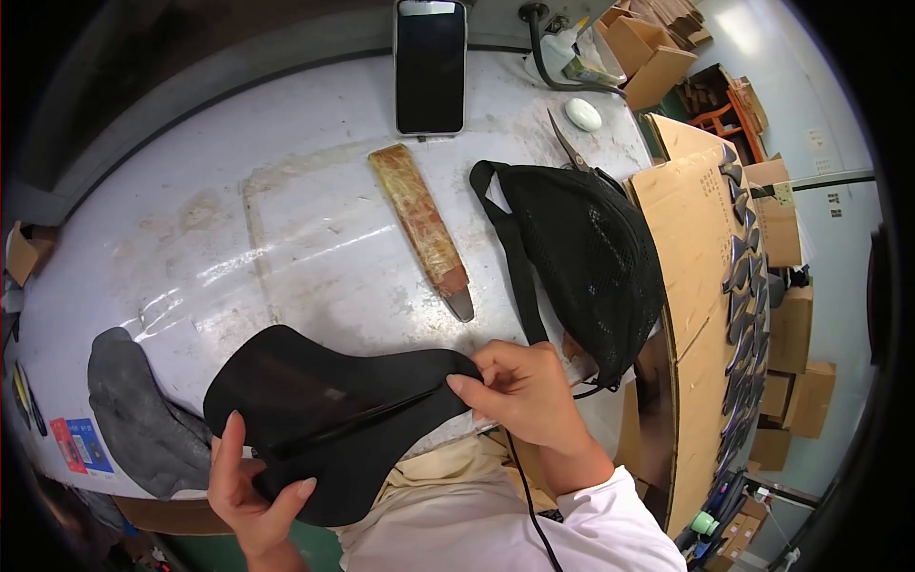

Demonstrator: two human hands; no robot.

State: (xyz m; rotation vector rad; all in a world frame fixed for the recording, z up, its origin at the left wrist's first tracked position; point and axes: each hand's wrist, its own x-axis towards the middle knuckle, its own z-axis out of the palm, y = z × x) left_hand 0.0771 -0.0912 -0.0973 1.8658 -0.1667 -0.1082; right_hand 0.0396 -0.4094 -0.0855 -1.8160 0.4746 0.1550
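Observation:
A black bicycle saddle cover (324, 391), smooth with a long slot down its middle, is held up at the table's near edge. My right hand (534, 396) pinches its narrow nose between thumb and fingers. At the wide rear, my left hand (253, 491) grips it, with some fingers hidden beneath. Left of the cover lies a grey, saddle-shaped piece (143, 410), close to my left hand. Beyond my right hand sits a black mesh bag (586, 253) with a strap. A flat blade tool (419, 224) with a tape-wrapped handle lies farther in.
A smartphone (431, 71) stands at the table's back. Scissors (567, 143) stick out behind the bag, near a white oval object (582, 114). Cardboard (677, 248) borders the right side, with a row of dark saddle-like parts (743, 286). A dark cable (526, 477) hangs by my right forearm.

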